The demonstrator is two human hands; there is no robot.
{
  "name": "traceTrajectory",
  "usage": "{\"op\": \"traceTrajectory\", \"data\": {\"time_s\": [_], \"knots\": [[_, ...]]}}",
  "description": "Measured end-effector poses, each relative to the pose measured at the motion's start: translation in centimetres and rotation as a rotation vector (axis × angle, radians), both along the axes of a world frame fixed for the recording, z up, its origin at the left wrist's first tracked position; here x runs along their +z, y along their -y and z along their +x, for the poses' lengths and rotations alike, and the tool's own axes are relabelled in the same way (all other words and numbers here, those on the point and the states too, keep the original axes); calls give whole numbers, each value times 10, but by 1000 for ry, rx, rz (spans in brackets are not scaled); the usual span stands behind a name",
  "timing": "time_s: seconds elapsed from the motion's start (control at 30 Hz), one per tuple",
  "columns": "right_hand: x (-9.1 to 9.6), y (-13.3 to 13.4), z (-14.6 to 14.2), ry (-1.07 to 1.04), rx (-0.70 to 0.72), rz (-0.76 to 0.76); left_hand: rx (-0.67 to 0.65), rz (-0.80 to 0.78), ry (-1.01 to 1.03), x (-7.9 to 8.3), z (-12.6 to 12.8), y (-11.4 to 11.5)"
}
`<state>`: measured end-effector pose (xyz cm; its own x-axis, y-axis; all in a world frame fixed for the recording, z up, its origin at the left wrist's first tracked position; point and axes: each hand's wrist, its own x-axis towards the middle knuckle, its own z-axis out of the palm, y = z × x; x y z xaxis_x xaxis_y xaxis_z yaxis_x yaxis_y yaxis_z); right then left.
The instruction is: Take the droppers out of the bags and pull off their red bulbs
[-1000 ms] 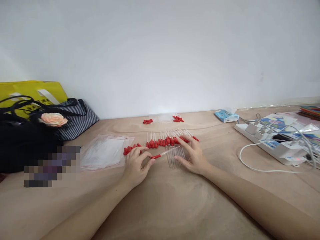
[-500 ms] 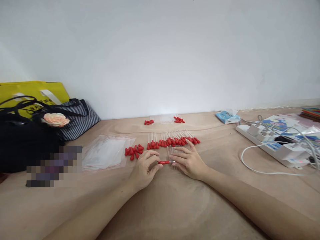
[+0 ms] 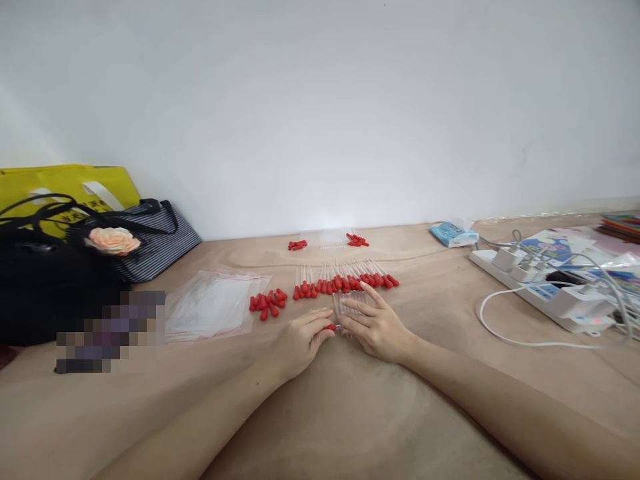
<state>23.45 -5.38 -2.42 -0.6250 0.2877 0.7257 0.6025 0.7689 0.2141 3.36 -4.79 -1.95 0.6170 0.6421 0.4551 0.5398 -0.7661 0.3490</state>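
Observation:
My left hand (image 3: 299, 343) pinches a red rubber dropper bulb (image 3: 331, 327), its fingers covering most of it. From the bulb's right end a short bit of glass tube (image 3: 339, 327) runs into the fingers of my right hand (image 3: 383, 330), which grips it. Loose glass tubes (image 3: 356, 303) lie beneath and behind the right fingers. Just beyond both hands, a row of droppers (image 3: 345, 284) has red bulbs toward me and thin glass tips pointing at the wall. A small heap of loose red bulbs (image 3: 267, 303) sits left of that row.
Clear zip bags (image 3: 213, 307) lie to the left, near a striped bag (image 3: 155, 243) and a yellow bag (image 3: 110, 183). More red-bulbed droppers (image 3: 357, 239) lie by the wall. At right are a tissue pack (image 3: 453, 235) and a power strip (image 3: 530, 293) with cables.
My left hand has moved slightly right, closing over more of the red bulb. Less of the bulb and tube shows between the hands. The row and heap stay put.

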Motion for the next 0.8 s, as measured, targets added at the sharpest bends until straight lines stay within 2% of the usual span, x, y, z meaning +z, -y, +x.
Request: {"op": "traceTrajectory", "data": {"time_s": [0.37, 0.53, 0.67, 0.8], "knots": [[1, 2, 1, 0, 45, -1, -30, -30, 29, 2, -5, 2], [-1, 1, 7, 0, 42, -5, -4, -16, 48, 3, -9, -1], [0, 2, 15, -71, -72, -22, 135, 33, 115, 8, -19, -1], [2, 2, 13, -95, -227, -72, 219, 108, 119, 10, -23, -1]]}}
